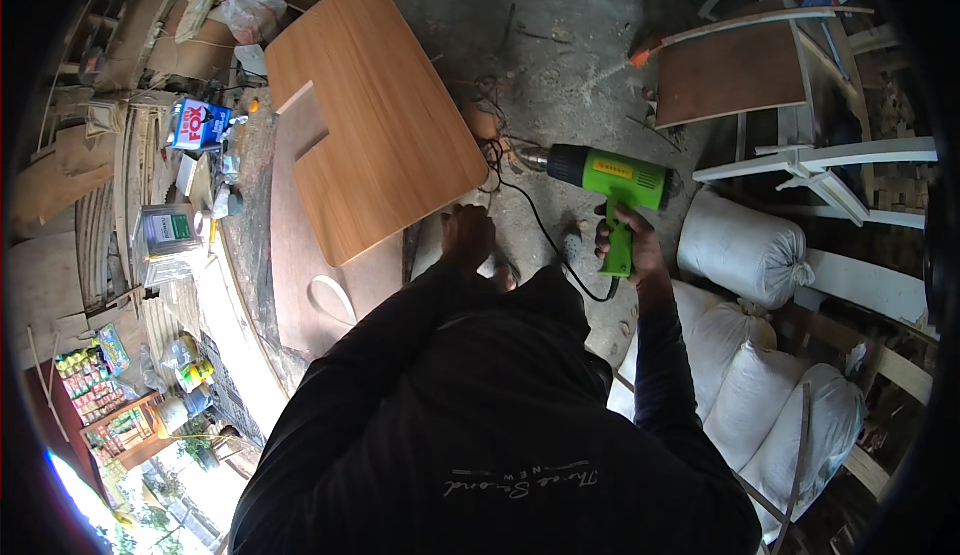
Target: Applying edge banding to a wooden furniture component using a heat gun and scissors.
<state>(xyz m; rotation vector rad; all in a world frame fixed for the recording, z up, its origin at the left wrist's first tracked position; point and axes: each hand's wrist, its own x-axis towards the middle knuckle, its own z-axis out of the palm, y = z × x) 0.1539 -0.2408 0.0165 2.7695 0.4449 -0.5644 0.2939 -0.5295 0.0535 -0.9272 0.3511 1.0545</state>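
Note:
My right hand (pixel 640 243) is wrapped round the handle of a green and black heat gun (pixel 590 171). Its metal nozzle points left, toward the right-hand corner of a wood-grain panel (pixel 395 135). This panel has rounded corners and a rectangular notch in its left side. Just below the panel's near edge is my left hand (pixel 467 238), its fingers curled in. Whether it pinches a small thing or touches the edge is hidden. A black cord (pixel 545 230) loops from the heat gun's handle back toward a tangle of wires by the panel's corner.
Beneath the panel lies a larger pale board (pixel 300 305) with a curled strip (pixel 332 298) on it. Tins (pixel 196 125) and bottles stand at left. White sacks (pixel 745 245) are piled at right, below white wooden frames (pixel 800 160) and a brown board (pixel 730 80).

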